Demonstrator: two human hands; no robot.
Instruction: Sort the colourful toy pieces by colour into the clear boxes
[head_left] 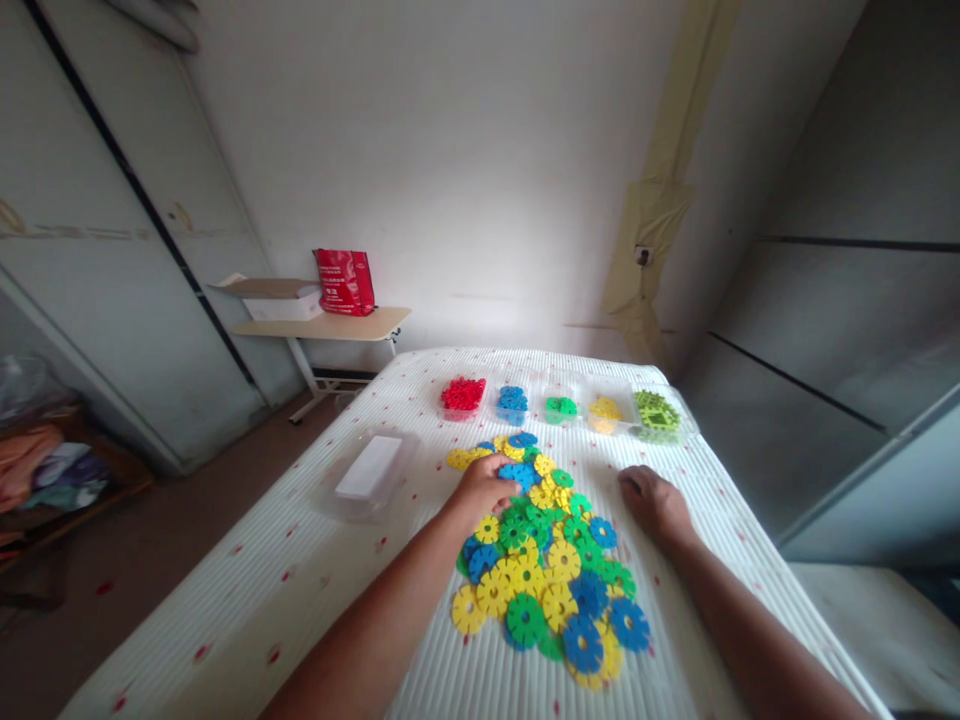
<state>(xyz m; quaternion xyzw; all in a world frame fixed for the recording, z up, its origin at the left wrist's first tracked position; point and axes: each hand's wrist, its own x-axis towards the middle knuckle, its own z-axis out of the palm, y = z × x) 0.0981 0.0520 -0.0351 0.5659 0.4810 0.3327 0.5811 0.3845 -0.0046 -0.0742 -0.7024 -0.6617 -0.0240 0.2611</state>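
A loose pile of flat, notched plastic discs (527,576) in yellow, green and blue spreads over the table. At its left edge, toward the back, my left hand (482,492) has its fingers closed around blue discs (520,475); how many it grips is unclear. To the right of the pile my right hand (658,505) rests on the table cover, fingers curled in. Its palm side is hidden, so I cannot see if anything is inside. Behind the pile stand clear tubs with red pieces (463,394), blue discs (512,402), green discs (561,407), yellow discs (604,411) and lime-green pieces (657,411).
A clear plastic box or lid (401,470) with a white rectangle (370,467) lies left of the pile. The table wears a ribbed white cover (247,610). A side table (337,326) beyond carries a white box (281,303) and a red bag (345,282).
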